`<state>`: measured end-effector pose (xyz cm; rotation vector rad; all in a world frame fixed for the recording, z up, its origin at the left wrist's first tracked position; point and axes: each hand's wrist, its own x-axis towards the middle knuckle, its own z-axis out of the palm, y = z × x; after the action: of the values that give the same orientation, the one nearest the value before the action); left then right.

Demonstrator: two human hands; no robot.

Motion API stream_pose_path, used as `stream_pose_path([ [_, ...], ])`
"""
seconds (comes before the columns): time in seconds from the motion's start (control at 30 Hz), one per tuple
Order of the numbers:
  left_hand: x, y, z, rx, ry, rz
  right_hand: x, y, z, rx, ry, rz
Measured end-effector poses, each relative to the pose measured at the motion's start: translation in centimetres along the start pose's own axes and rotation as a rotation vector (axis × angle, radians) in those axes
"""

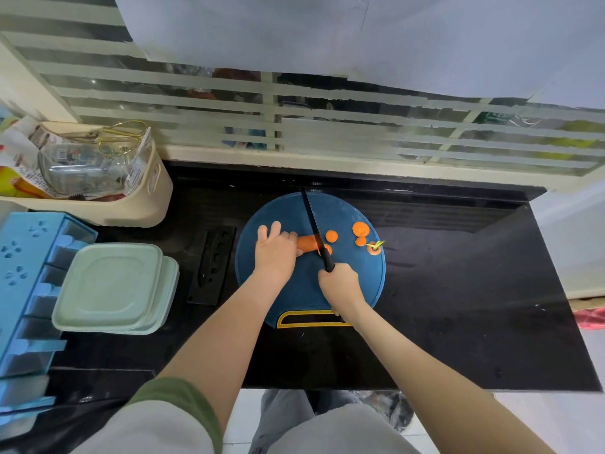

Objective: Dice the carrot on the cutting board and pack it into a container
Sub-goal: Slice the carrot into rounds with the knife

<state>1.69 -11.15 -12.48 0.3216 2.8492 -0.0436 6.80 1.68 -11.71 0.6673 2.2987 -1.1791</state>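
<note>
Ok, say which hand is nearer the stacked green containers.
Left. The left hand, holding the carrot, sits right of the containers; the right hand, gripping the knife, farther right.

Soft, even daylight comes through the striped window behind the far edge of the black countertop, so the scene is bright and only faint, diffuse shadows fall on the blue cutting board. The polished countertop carries a pale, hazy sheen toward its right edge and a few small specks of glare, while its left part stays dark. The wide lens bows the sill and the countertop's edges and stretches whatever lies near the bottom, and the glass stripes and the left border look smeared and soft.
</note>
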Motion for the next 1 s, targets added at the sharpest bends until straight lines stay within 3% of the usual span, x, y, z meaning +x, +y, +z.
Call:
stream_pose_path([
  [0.3, 0.1, -0.9, 0.0, 0.02, -0.007, 0.032, -0.4, 0.3, 0.2, 0.057, 0.007, 0.006],
  [0.67, -0.9, -4.2, 1.1, -0.076, 0.059, -0.139, -0.1, 1.0, 0.7, 0.001, -0.059, 0.043],
  [1.0, -1.2, -4.3, 0.8, -0.04, 0.084, -0.015, 1.1, 0.4, -0.8, 0.028, -0.015, 0.042],
])
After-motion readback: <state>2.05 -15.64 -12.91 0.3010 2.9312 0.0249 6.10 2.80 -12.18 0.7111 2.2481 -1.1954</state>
